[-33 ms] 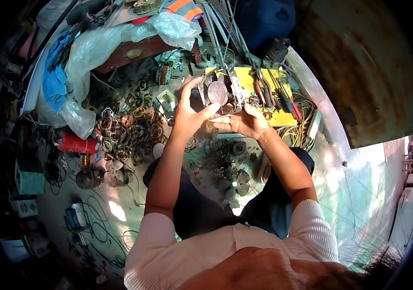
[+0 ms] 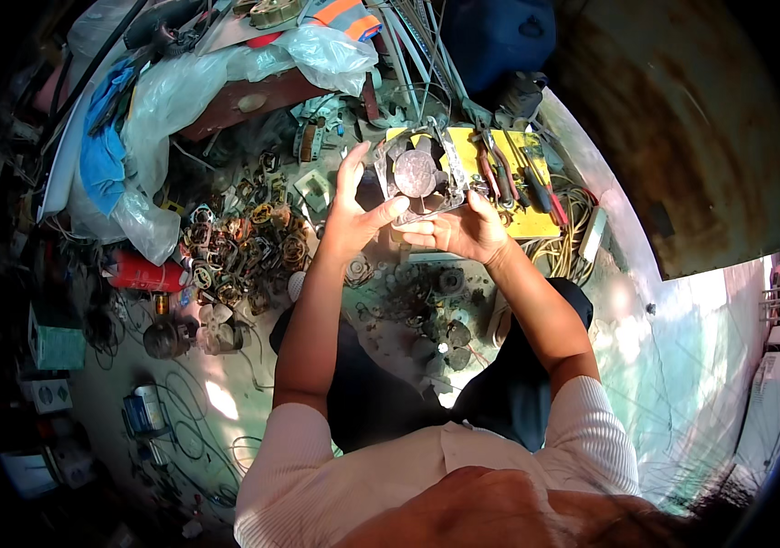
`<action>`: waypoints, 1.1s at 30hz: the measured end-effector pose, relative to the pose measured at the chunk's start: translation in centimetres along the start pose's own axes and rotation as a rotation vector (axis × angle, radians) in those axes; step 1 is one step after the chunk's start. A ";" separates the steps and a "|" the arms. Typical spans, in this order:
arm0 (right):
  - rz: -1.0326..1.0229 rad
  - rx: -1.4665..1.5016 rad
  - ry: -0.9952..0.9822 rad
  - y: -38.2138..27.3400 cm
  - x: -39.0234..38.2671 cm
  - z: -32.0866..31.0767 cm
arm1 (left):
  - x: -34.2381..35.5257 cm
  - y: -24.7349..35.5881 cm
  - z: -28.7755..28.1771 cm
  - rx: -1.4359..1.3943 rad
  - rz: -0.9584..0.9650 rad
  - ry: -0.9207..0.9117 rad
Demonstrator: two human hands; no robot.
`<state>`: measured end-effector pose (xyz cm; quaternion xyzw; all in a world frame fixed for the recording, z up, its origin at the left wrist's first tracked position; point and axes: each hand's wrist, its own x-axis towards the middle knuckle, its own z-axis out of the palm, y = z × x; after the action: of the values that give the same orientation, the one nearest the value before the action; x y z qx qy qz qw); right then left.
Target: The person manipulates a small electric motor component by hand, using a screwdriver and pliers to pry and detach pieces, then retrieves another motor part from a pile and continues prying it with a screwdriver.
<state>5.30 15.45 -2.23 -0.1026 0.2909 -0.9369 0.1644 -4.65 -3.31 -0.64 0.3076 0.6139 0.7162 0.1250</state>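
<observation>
A square-framed cooling fan [image 2: 415, 172], dirty grey with a round hub and dark blades, is held up in front of me. My left hand [image 2: 359, 216] grips its left side, with the thumb on the near corner and the index finger raised along the edge. My right hand [image 2: 463, 228] supports the near right corner, fingers underneath and thumb up against the frame. The far side of the fan and what lies beneath it are hidden. Just behind is a yellow board [image 2: 532, 219] bearing pliers [image 2: 501, 178] and screwdrivers [image 2: 541, 187].
A pile of copper coils and small motor parts [image 2: 235, 247] lies left of my arms, beside a red cylinder [image 2: 145, 271]. Coiled cable [image 2: 574, 247] sits at the right. Small motor parts [image 2: 449, 333] lie between my knees. A blue jug [image 2: 500, 41] stands at the back.
The fan has tilted a little, so its hub and frame show more squarely. Both hands keep their hold, with only a slight shift of the left fingers.
</observation>
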 end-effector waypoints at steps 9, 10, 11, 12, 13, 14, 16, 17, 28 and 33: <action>0.017 0.149 0.015 -0.7 -0.5 1.3 | -0.4 -0.1 2.4 -0.015 -0.010 -0.128; 0.012 0.153 0.019 -0.7 -0.5 1.5 | -0.3 -0.3 2.5 -0.007 0.007 -0.121; 0.012 0.162 -0.034 -0.7 -0.5 1.3 | -0.2 -0.3 2.8 -0.043 0.025 -0.115; 0.013 0.171 -0.086 -0.6 -0.4 0.9 | -0.2 -0.2 3.0 -0.079 0.043 -0.108; 0.016 0.180 -0.140 -0.7 -0.3 0.8 | -0.1 0.1 3.5 -0.158 0.061 -0.102; 0.024 0.132 -0.098 -0.9 -0.4 0.8 | -0.1 0.5 3.8 -0.237 0.079 -0.095; 0.039 0.036 -0.012 -1.4 -0.5 1.0 | -0.3 1.0 3.2 -0.328 0.025 -0.087; 0.004 0.076 -0.056 -1.4 -0.5 0.3 | -0.2 0.9 2.9 -0.326 0.050 -0.074; -0.587 -0.901 0.643 -4.4 -1.0 -1.2 | -1.4 0.5 1.4 0.946 0.347 0.074; -0.698 -1.226 0.599 -3.6 -0.6 -1.5 | -2.5 0.9 2.9 0.959 0.418 -0.031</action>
<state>4.52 19.23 -1.41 -0.0031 0.7413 -0.5935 -0.3134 -0.81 -2.51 -0.29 0.4568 0.7965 0.3595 -0.1664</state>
